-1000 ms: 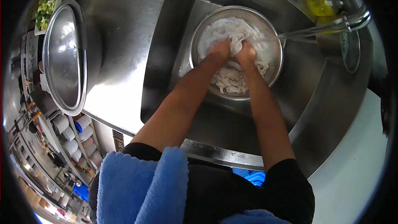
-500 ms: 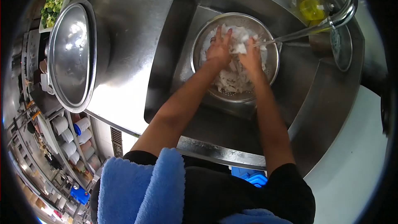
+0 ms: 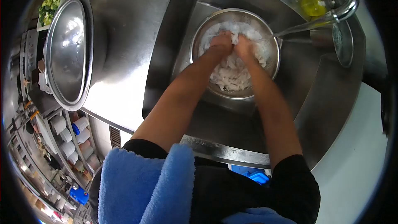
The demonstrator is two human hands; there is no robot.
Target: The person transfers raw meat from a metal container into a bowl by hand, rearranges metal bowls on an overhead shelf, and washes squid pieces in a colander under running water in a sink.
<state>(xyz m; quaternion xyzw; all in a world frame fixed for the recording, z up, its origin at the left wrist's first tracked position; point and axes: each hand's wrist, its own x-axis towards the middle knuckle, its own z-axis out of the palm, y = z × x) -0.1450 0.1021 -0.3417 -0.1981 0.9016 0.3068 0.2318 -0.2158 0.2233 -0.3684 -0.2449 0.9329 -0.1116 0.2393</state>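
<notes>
A round metal bowl [image 3: 272, 60] stands in the sink, holding water and a pile of pale white slices [image 3: 231, 74] whose kind I cannot make out. My left hand [image 3: 222, 41] is sunk into the far part of the pile, its fingers curled into the slices. Close beside it, my right hand [image 3: 244, 47] is also closed into them, with its fingertips hidden. Water from the faucet [image 3: 343, 11] runs into the bowl on the right, near my right hand.
The deep metal sink [image 3: 166, 74] surrounds the bowl. On the left counter sits a large lidded metal pot [image 3: 68, 52], with a tray of green vegetables [image 3: 54, 2] behind it. A yellow container [image 3: 313, 5] and a round strainer [image 3: 343, 43] are near the faucet.
Both hands, spread over the slices before, have drawn closer together and curled down into them. The slices have shifted in the bowl.
</notes>
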